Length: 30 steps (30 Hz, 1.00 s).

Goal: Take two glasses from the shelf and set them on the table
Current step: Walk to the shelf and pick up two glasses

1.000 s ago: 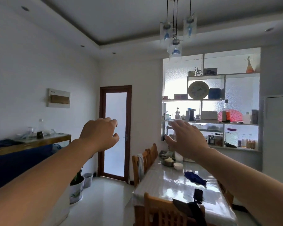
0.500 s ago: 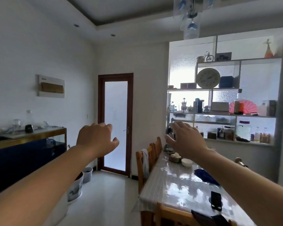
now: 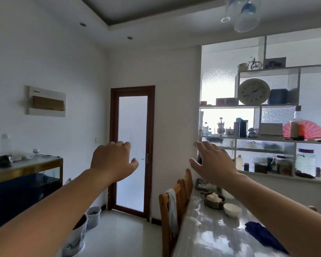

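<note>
My left hand (image 3: 112, 160) is stretched out in front of me at chest height, fingers loosely curled, holding nothing. My right hand (image 3: 212, 162) is also raised, fingers spread, empty. Beyond the right hand stands a white open shelf unit (image 3: 248, 139) against the back wall, crowded with small items; I cannot pick out glasses among them from here. The long glossy dining table (image 3: 208, 230) runs below my right arm toward the shelf.
Wooden chairs (image 3: 174, 203) line the table's left side. On the table lie a white bowl (image 3: 232, 209), a dish of food (image 3: 213, 199) and a blue cloth (image 3: 261, 232). A dark sideboard (image 3: 24, 180) stands at left, a glass door (image 3: 132, 151) ahead, plant pots (image 3: 78, 236) on the floor.
I have moved forward along the table toward the shelf and door; the shelf looks larger. Both hands stay raised and empty.
</note>
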Tool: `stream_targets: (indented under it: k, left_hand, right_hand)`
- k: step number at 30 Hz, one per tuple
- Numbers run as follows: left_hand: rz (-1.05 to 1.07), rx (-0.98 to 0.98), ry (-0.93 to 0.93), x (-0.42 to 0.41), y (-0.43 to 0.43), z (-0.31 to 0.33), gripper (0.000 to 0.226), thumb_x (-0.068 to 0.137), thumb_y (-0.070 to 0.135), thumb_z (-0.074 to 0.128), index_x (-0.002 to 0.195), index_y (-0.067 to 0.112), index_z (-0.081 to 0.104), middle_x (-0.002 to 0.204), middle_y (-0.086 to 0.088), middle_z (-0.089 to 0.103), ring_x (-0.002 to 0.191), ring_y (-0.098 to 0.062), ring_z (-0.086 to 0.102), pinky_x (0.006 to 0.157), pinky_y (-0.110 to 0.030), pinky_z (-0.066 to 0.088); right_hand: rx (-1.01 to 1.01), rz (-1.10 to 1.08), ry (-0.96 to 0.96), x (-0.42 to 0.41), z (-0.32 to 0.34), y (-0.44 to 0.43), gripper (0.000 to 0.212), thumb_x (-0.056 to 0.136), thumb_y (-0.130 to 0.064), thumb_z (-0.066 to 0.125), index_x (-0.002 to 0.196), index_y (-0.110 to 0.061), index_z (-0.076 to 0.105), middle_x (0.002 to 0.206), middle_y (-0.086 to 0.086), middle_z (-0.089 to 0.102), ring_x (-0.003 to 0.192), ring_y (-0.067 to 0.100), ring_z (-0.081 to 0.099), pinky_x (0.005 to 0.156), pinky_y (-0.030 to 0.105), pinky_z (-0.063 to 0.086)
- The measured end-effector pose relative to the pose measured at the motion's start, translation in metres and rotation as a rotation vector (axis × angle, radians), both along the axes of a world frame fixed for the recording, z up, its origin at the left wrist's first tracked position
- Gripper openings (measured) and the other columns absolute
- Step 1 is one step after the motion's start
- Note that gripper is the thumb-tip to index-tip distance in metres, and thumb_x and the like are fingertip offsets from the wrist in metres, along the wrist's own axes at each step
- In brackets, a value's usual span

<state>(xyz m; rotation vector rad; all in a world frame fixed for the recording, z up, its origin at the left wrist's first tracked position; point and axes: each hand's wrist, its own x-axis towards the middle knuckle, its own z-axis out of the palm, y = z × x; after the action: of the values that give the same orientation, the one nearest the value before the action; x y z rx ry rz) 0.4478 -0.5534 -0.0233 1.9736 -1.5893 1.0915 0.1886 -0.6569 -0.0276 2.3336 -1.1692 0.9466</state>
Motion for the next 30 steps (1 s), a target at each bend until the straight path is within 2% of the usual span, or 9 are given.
stream_targets:
  k: [5,10,16,20,23,30]
  left_hand:
    - [0.035,-0.038,0.0,0.056,-0.069,-0.016,0.044,0.082,0.05,0.039,0.105,0.018,0.057,0.099,0.002,0.066,0.086,-0.017,0.058,0.064,-0.029,0.035]
    - [0.014,-0.042,-0.006,0.118,-0.142,-0.024,0.045,0.081,0.054,0.038,0.099,0.018,0.057,0.093,0.002,0.066,0.083,-0.017,0.057,0.063,-0.029,0.035]
    - [-0.064,-0.03,-0.039,0.2,-0.23,-0.018,0.052,0.081,0.056,0.037,0.111,0.018,0.057,0.104,0.002,0.067,0.092,-0.019,0.061,0.068,-0.031,0.042]
    - [-0.083,-0.034,-0.094,0.269,-0.29,-0.012,0.05,0.08,0.055,0.035,0.106,0.018,0.058,0.095,0.002,0.067,0.085,-0.017,0.059,0.062,-0.03,0.036]
    - [-0.101,-0.03,-0.087,0.307,-0.331,-0.015,0.051,0.08,0.055,0.036,0.107,0.018,0.059,0.097,0.001,0.068,0.086,-0.018,0.06,0.065,-0.031,0.039]
    - [-0.167,0.001,-0.07,0.351,-0.418,-0.025,0.05,0.08,0.054,0.037,0.107,0.017,0.059,0.098,0.0,0.068,0.088,-0.021,0.061,0.067,-0.033,0.039]
  right_hand:
    - [-0.001,0.026,0.067,0.053,-0.009,-0.062,0.058,0.087,-0.052,0.045,0.136,-0.023,0.037,0.14,0.0,0.047,0.126,0.02,0.044,0.105,0.042,0.034]
    - [-0.007,-0.007,0.056,0.115,-0.018,-0.125,0.056,0.087,-0.052,0.045,0.135,-0.023,0.039,0.139,-0.001,0.048,0.125,0.02,0.045,0.104,0.04,0.034]
    - [0.021,-0.086,0.034,0.193,-0.02,-0.2,0.056,0.087,-0.051,0.045,0.135,-0.022,0.04,0.137,-0.001,0.05,0.125,0.019,0.045,0.103,0.04,0.034]
    - [0.04,-0.145,0.023,0.249,-0.013,-0.253,0.056,0.087,-0.051,0.044,0.134,-0.022,0.04,0.136,-0.001,0.05,0.124,0.019,0.046,0.103,0.04,0.035]
    - [0.054,-0.188,0.017,0.275,-0.016,-0.285,0.055,0.087,-0.05,0.045,0.134,-0.02,0.04,0.136,0.001,0.051,0.123,0.02,0.046,0.102,0.04,0.035]
    - [0.058,-0.246,0.028,0.314,-0.021,-0.351,0.055,0.088,-0.047,0.047,0.135,-0.018,0.04,0.135,0.003,0.051,0.122,0.022,0.047,0.102,0.04,0.035]
